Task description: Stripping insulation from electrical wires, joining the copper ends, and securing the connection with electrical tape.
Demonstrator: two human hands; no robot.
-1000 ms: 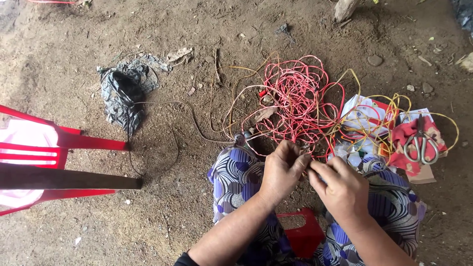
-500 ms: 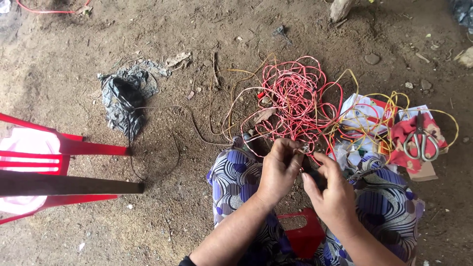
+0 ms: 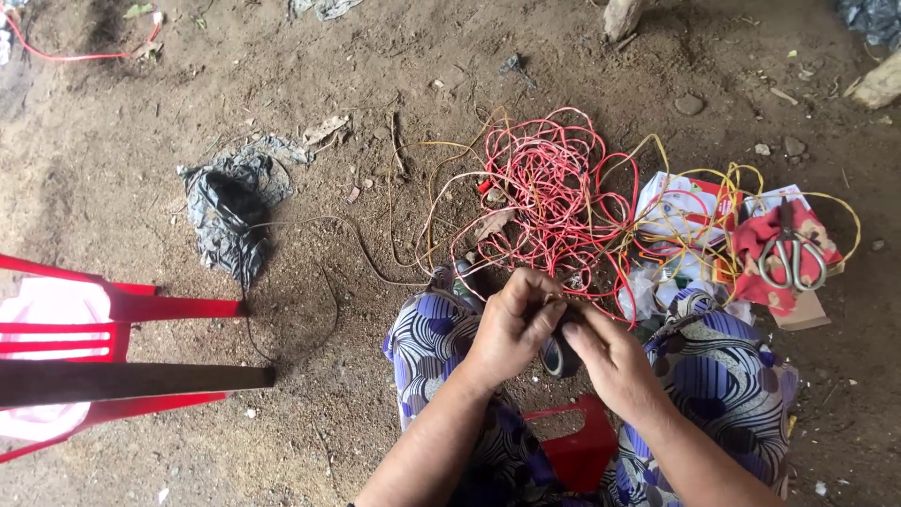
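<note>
The person sits low over the dirt floor [image 3: 141, 188], knees apart, and both hands meet just in front of the red wire tangle [image 3: 554, 188]. The left hand [image 3: 511, 329] is closed, its fingers pinching what looks like a wire end. The right hand [image 3: 610, 361] curls around a dark tape roll [image 3: 556, 355], which sits between the two hands, close to the near edge of the tangle. I think the hands are kept this near to the tangle because the wire is short of slack, and close to the lap so that the small work is steady.

Yellow wire [image 3: 713, 188] loops to the right of the tangle, over some white and red packets [image 3: 680, 202]. Further right of the tangle, scissors [image 3: 790, 253] lie on a red cloth [image 3: 774, 249]. To the left of the tangle lies a black plastic bag [image 3: 225, 216], and well beyond it a red chair [image 3: 103, 329]. A red stool [image 3: 582, 446] shows under the person, on the near side of the tangle.

The many crossing loops lie right against the hands, so a strand can easily catch there.
</note>
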